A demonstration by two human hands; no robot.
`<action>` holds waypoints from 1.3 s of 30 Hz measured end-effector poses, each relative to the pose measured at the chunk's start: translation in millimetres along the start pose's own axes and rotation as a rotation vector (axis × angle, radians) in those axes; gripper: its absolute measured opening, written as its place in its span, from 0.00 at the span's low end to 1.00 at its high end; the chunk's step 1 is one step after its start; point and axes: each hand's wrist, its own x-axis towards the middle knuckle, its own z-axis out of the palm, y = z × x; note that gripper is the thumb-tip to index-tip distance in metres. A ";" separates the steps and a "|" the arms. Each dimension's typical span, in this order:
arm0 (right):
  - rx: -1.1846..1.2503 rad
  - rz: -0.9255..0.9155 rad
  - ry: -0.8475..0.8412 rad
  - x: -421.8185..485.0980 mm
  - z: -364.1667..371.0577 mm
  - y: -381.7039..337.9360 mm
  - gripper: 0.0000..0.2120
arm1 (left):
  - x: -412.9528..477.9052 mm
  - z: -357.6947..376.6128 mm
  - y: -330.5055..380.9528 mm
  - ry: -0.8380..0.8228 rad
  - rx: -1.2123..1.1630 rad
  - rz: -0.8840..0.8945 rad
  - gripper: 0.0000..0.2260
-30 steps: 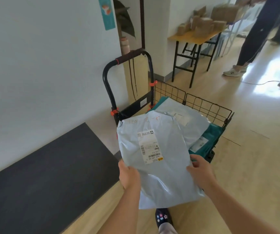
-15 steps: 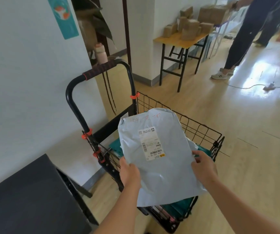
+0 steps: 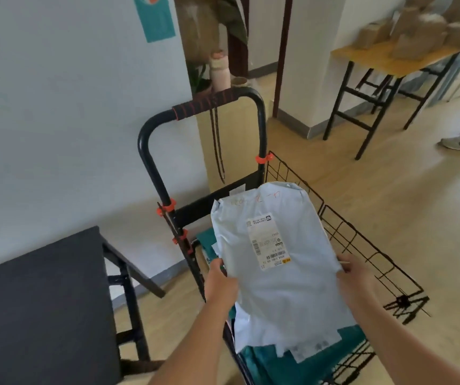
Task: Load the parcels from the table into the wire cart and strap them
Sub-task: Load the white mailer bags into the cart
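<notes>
Lowered since 0.5 s ago: pale-blue poly mailer point(image 3: 276, 259), now at 5 o'clock over wire cart point(image 3: 198, 208), above teal parcels point(image 3: 267, 362). Left hand point(image 3: 220, 284) and right hand point(image 3: 358, 282) pinch its side edges. Strapping outstanding.

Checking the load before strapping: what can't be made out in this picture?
Head view only.
Teal parcels in the wire cart: mostly covered by the pale blue parcel; count unknown.
Shipping label print: too small, blurred.
Left hand and right hand: fingers hidden behind that parcel.
</notes>
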 end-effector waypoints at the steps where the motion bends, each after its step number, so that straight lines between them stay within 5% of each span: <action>1: -0.019 -0.026 -0.041 13.2 3.0 0.9 0.17 | 1.1 3.1 -1.4 0.008 -0.007 -0.024 0.25; 12: -0.282 -0.250 -0.414 117.6 -1.0 23.1 0.14 | -10.8 88.5 -12.4 0.231 -0.092 -0.259 0.29; 16: -0.506 -0.400 -0.611 130.6 -6.3 27.9 0.30 | -31.6 107.4 -19.3 0.246 0.386 -0.182 0.40; 19: -0.648 -0.568 -0.697 133.2 2.4 25.5 0.31 | -37.2 118.7 -17.0 0.130 0.612 -0.137 0.42; 25: -0.704 -0.560 -0.697 139.1 11.8 26.4 0.26 | -38.1 138.9 -11.2 -0.095 0.757 -0.197 0.33; 39: -0.537 -0.777 -0.591 183.6 26.6 -99.6 0.11 | 33.2 70.3 100.0 0.222 0.721 0.087 0.29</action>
